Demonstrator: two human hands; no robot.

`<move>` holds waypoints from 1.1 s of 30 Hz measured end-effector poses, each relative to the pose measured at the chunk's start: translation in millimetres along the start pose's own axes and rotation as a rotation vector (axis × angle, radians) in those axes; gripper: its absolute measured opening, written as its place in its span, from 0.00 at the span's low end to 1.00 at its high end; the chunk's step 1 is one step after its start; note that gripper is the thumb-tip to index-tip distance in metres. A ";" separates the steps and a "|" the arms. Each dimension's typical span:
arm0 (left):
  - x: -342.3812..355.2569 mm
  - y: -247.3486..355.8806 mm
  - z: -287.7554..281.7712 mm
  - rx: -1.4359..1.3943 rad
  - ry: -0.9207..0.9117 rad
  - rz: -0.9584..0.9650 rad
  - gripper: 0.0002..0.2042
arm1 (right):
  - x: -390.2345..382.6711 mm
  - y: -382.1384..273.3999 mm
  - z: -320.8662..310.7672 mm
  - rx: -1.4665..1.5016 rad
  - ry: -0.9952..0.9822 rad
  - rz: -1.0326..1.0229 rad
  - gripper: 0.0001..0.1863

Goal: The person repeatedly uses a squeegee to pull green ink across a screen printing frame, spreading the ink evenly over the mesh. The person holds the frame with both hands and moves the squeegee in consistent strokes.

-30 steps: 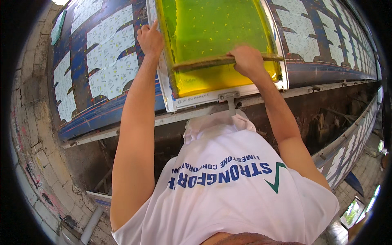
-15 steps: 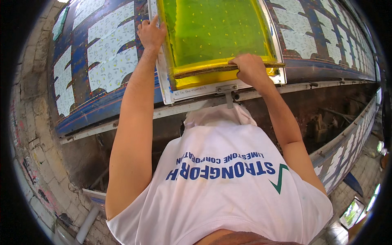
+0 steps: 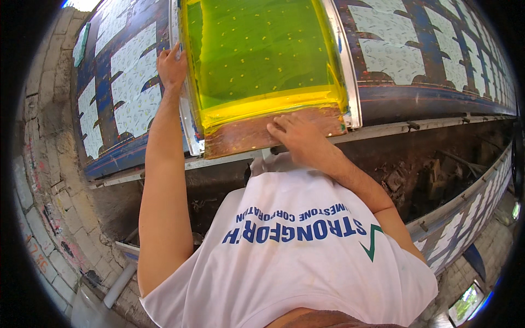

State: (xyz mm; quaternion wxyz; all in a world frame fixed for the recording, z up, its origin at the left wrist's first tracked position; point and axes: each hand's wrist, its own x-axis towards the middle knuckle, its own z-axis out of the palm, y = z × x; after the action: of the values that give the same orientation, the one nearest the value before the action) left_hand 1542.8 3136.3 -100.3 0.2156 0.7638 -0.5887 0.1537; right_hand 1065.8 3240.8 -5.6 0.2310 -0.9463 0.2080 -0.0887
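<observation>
A metal-framed printing screen (image 3: 350, 71) with yellow-green mesh (image 3: 257, 49) lies on the long table's blue-and-white patterned cloth (image 3: 126, 93). My left hand (image 3: 171, 68) grips the frame's left edge, fingers curled over the rail. My right hand (image 3: 298, 134) presses on a brown wooden squeegee (image 3: 240, 141) that lies across the screen's near end. A band of yellow ink (image 3: 268, 104) pools just beyond the squeegee. My white printed shirt (image 3: 295, 251) fills the lower middle and hides what lies below.
A metal rail (image 3: 415, 127) with small pegs runs along the table's near edge. A second cloth-covered table (image 3: 470, 218) stretches along the lower right. Rough brick floor (image 3: 44, 208) lies to the left, with a white pipe (image 3: 120, 284) near the bottom.
My right hand has drawn the squeegee from mid-screen to the screen's near end, pushing yellow ink ahead of it. My left hand has stayed on the frame's left edge.
</observation>
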 end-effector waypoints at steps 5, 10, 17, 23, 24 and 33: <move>0.1 5.5 -4.7 0.010 -0.047 -0.024 0.19 | -44.5 52.9 -28.1 0.371 0.159 0.306 0.26; -0.5 8.7 -7.7 0.024 -0.075 -0.053 0.18 | -74.0 145.2 -54.4 0.400 0.487 0.812 0.15; -1.8 9.4 -9.3 -0.026 -0.073 -0.074 0.19 | -54.7 188.0 -32.5 0.261 0.483 0.882 0.31; -1.0 10.7 -11.8 -0.094 -0.094 -0.121 0.19 | -43.4 185.3 -22.2 0.220 0.513 0.879 0.34; -1.3 10.7 -11.7 -0.102 -0.063 -0.096 0.19 | -42.5 184.8 -22.8 0.215 0.525 0.872 0.34; -6.7 -1.1 -3.0 -0.202 -0.027 -0.096 0.19 | -47.2 169.0 -48.2 0.215 0.682 0.681 0.34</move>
State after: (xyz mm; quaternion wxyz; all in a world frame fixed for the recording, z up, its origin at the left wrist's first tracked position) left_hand 1542.2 3143.7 -101.1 0.2908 0.7675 -0.5667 0.0730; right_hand 951.1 3105.7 -46.8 0.2621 -0.7125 0.5588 -0.3339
